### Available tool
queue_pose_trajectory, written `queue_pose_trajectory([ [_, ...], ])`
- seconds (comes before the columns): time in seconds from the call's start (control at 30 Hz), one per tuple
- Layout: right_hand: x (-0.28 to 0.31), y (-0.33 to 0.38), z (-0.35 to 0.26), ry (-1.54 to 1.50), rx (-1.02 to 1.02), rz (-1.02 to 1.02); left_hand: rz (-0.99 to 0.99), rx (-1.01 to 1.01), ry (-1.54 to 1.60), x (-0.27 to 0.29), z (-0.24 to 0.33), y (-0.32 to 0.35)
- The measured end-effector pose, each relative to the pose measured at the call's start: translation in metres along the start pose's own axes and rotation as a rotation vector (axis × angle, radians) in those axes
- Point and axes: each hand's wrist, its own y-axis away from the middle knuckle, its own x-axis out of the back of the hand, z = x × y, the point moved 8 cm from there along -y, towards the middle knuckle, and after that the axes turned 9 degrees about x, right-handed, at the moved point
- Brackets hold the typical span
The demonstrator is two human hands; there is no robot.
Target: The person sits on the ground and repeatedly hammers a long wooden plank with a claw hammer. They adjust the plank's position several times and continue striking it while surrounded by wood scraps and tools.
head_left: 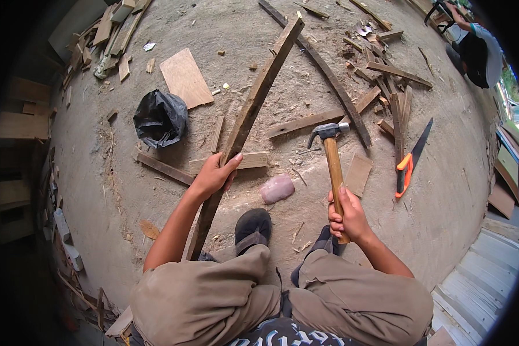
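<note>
Left hand [214, 175] clamps around the long wooden plank [254, 109] — it slants up and away from the knees. Right hand [347, 216] grips the hammer [332, 155], head up — a handsaw [412, 158] lies just right.

Long weathered wooden batten [249, 118]: brown, rough, narrow; slanting from 6 o'clock by knees up toward 1 o'clock, far end reaching out over sandy ground; gripped around mid-length.

Claw hammer [333, 167]: pale wooden handle, dark steel head; standing nearly upright, head pointing to 12 o'clock, claw facing 9 o'clock; sitting at 3 o'clock of batten, well apart; held at handle's lower end.
</note>
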Motion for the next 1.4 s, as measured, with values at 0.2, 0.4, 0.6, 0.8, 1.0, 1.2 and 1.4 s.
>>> queue_pose_trajectory([
  [0.2,-0.002,-0.011,-0.041,-0.097,0.143,0.045,-0.153,0.013,-0.053,-0.032,0.009,0.02],
  [0.4,-0.006,-0.015,-0.046,-0.202,0.158,0.011,-0.171,0.031,-0.135,-0.047,0.008,0.032],
  [0.6,-0.012,-0.018,-0.044,-0.222,0.143,0.026,-0.15,0.018,-0.21,-0.049,0.006,0.029],
  [0.8,-0.015,-0.015,-0.034,-0.225,0.112,-0.017,-0.139,0.037,-0.251,-0.048,0.007,0.027],
  [1.0,-0.009,-0.008,-0.031,-0.156,0.044,-0.04,-0.026,-0.079,-0.422,-0.018,0.026,0.021],
  [1.2,-0.009,-0.002,-0.031,-0.151,0.016,-0.044,0.166,-0.212,-0.779,-0.002,0.044,0.018],
  [1.4,0.001,0.0,-0.049,-0.094,0.005,-0.068,0.163,-0.382,-0.81,-0.01,0.053,0.007],
])
